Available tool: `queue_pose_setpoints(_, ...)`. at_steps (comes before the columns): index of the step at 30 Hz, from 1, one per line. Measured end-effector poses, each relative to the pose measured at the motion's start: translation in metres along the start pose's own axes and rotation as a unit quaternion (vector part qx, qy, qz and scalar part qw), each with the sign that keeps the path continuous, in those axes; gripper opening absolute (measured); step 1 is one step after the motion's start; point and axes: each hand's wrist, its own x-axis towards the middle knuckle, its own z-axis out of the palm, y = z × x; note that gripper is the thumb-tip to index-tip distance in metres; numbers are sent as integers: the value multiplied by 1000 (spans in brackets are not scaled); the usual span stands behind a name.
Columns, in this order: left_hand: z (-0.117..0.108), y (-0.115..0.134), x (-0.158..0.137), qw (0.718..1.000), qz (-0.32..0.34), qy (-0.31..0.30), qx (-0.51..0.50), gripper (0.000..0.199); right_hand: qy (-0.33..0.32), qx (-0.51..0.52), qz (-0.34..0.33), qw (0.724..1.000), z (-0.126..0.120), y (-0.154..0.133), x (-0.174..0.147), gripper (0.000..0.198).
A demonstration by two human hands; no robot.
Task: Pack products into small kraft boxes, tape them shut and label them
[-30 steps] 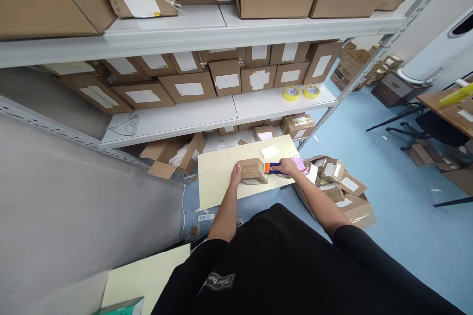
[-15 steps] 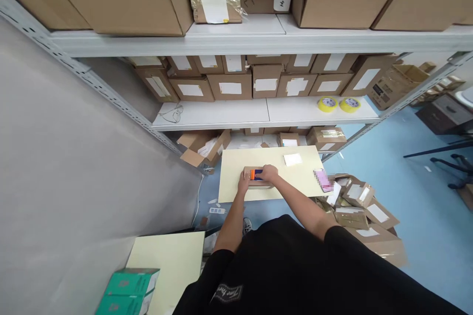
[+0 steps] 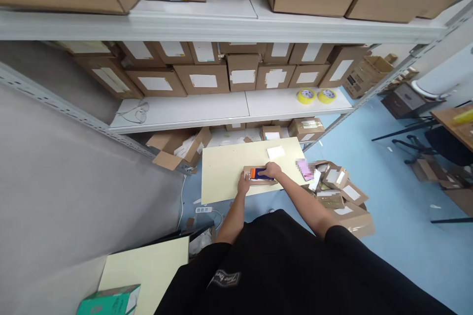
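Observation:
A small cardboard box point(image 3: 258, 182) lies near the front edge of the pale yellow table point(image 3: 221, 172). My left hand point(image 3: 244, 183) grips the left end of this box. In my right hand point(image 3: 272, 171) is a dark blue and orange tape dispenser point(image 3: 257, 173), held flat against the box's top. A shiny, clear patch, apparently tape, shows by the dispenser's orange end, close to my left fingers. My right palm hides part of the dispenser. Behind the box lies a white paper stack point(image 3: 275, 152), and a pink phone-like item point(image 3: 305, 169) is at the table's right edge.
Shelving point(image 3: 185, 110) stands behind the table, holding labelled boxes point(image 3: 203, 81) and two yellow tape rolls point(image 3: 306, 96). An open carton point(image 3: 181, 147) sits left of the table. Boxes point(image 3: 351, 206) pile up on the right. A second table point(image 3: 148, 266) carries a green box point(image 3: 111, 300).
The view has turned, so shelf and table sit further left in the picture. My right hand and the tape dispenser have shifted slightly rightward along the box. My left hand stays at its left end.

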Motion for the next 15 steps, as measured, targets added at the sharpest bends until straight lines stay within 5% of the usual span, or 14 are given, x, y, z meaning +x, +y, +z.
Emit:
queue_pose_setpoints(9,4,8,10,999,-6,-31,41,55,16,-48,75,996,-40,179,-17,57)
queue_pose_setpoints(12,1,6,11,999,2,-39,33,57,18,-46,89,995,-39,194,-20,56)
queue_pose_setpoints(15,-9,0,14,999,13,-35,9,54,33,-36,88,995,-36,178,-20,53)
